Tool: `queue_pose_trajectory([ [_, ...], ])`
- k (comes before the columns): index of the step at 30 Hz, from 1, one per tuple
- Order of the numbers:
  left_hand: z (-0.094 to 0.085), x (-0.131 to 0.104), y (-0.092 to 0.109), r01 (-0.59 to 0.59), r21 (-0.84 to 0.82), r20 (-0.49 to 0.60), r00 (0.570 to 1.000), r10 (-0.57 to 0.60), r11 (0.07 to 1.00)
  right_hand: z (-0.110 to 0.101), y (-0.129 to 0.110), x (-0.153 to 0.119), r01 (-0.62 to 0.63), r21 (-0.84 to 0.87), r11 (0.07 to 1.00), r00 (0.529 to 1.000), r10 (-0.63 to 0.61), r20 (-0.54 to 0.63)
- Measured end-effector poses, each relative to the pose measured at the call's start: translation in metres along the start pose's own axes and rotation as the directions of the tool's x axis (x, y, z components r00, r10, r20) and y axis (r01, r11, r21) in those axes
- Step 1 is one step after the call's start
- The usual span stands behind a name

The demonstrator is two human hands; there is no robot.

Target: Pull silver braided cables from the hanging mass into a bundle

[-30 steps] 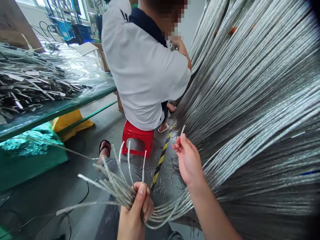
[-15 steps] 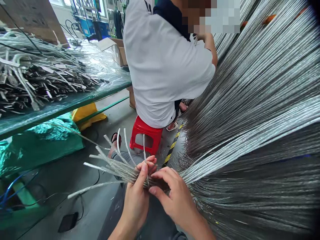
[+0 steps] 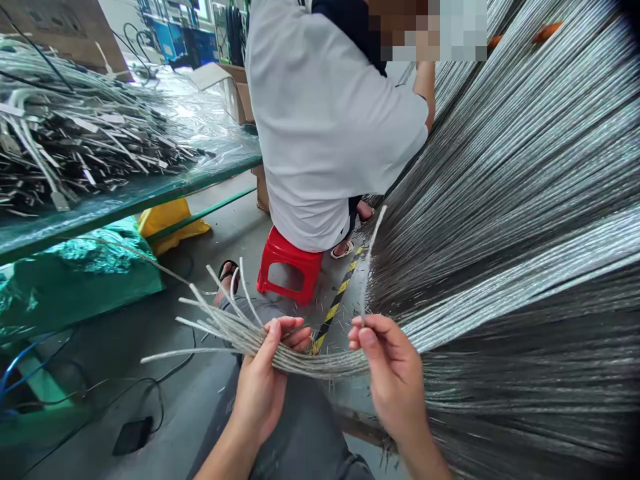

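My left hand (image 3: 270, 373) is closed around a bundle of silvery braided wires (image 3: 320, 363), whose loose ends fan out to the left above my leg. From there the bundle runs right, behind my right hand (image 3: 390, 360), into a long bright band of strands. My right hand pinches a single braided wire (image 3: 369, 267) between thumb and fingers. That wire's free end points up, slightly curved, apart from the loose ends by my left hand.
A co-worker in a white shirt (image 3: 320, 120) sits ahead on a red stool (image 3: 290, 267). Masses of hanging wires (image 3: 500, 167) fill the right side. At left, a table (image 3: 210, 175) bears a pile of cables (image 3: 90, 140). A black box (image 3: 133, 435) with a cord lies on the floor.
My right hand has moved right, away from my left hand, drawing one wire's upright end with it. My left hand keeps the bundle and has shifted slightly left.
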State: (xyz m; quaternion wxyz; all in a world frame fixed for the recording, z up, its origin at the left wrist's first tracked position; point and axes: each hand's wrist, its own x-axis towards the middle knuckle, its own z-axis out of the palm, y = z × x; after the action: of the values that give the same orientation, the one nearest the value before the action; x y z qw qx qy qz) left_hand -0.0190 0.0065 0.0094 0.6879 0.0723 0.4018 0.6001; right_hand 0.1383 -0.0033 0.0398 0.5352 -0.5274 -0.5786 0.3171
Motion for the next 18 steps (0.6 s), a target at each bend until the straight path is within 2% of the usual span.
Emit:
queue_pose_trajectory([
  [2, -0.002, 0.005, 0.005, 0.005, 0.004, 0.005, 1.000, -0.005, 1.000, -0.018, -0.009, 0.004, 0.015, 0.006, 1.000, 0.979, -0.015, 0.204],
  [3, -0.002, 0.007, 0.009, 0.007, 0.009, 0.010, 1.000, -0.007, 1.000, -0.027, -0.015, 0.006, 0.028, -0.049, 0.998, 0.941, -0.009, 0.340],
  [5, -0.002, 0.012, 0.017, -0.002, 0.017, 0.017, 1.000, 0.002, 1.000, -0.041, -0.026, 0.006, 0.071, -0.212, 0.975, 0.817, 0.065, 0.572],
  [7, -0.002, 0.015, 0.025, -0.021, 0.026, 0.023, 1.000, 0.021, 0.999, -0.049, -0.034, 0.002, 0.123, -0.349, 0.929, 0.701, 0.167, 0.693],
  [8, -0.002, 0.016, 0.028, -0.032, 0.035, 0.027, 0.999, 0.032, 0.999, -0.051, -0.035, -0.001, 0.139, -0.386, 0.912, 0.672, 0.200, 0.714],
  [9, -0.002, 0.016, 0.030, -0.044, 0.050, 0.031, 0.999, 0.042, 0.998, -0.052, -0.036, -0.004, 0.145, -0.398, 0.906, 0.670, 0.206, 0.713],
  [10, -0.002, 0.016, 0.032, -0.045, 0.073, 0.037, 0.998, 0.043, 0.996, -0.051, -0.035, -0.007, 0.144, -0.388, 0.910, 0.697, 0.185, 0.693],
  [11, -0.003, 0.015, 0.032, -0.037, 0.105, 0.044, 0.999, 0.032, 0.994, -0.050, -0.033, -0.008, 0.142, -0.368, 0.919, 0.747, 0.144, 0.649],
  [12, -0.003, 0.013, 0.032, -0.023, 0.139, 0.053, 0.998, 0.016, 0.990, -0.049, -0.031, -0.009, 0.144, -0.355, 0.924, 0.811, 0.095, 0.577],
  [14, -0.004, 0.007, 0.029, 0.010, 0.194, 0.075, 0.997, -0.025, 0.981, -0.045, -0.025, -0.005, 0.160, -0.385, 0.909, 0.932, -0.011, 0.362],
  [16, -0.005, 0.000, 0.024, 0.029, 0.208, 0.102, 0.993, -0.051, 0.978, -0.040, -0.020, 0.004, 0.131, -0.479, 0.868, 0.987, -0.069, 0.146],
  [18, -0.008, -0.007, 0.017, 0.041, 0.195, 0.138, 0.988, -0.068, 0.980, -0.035, -0.017, 0.016, 0.059, -0.582, 0.811, 0.998, -0.036, 0.051],
])
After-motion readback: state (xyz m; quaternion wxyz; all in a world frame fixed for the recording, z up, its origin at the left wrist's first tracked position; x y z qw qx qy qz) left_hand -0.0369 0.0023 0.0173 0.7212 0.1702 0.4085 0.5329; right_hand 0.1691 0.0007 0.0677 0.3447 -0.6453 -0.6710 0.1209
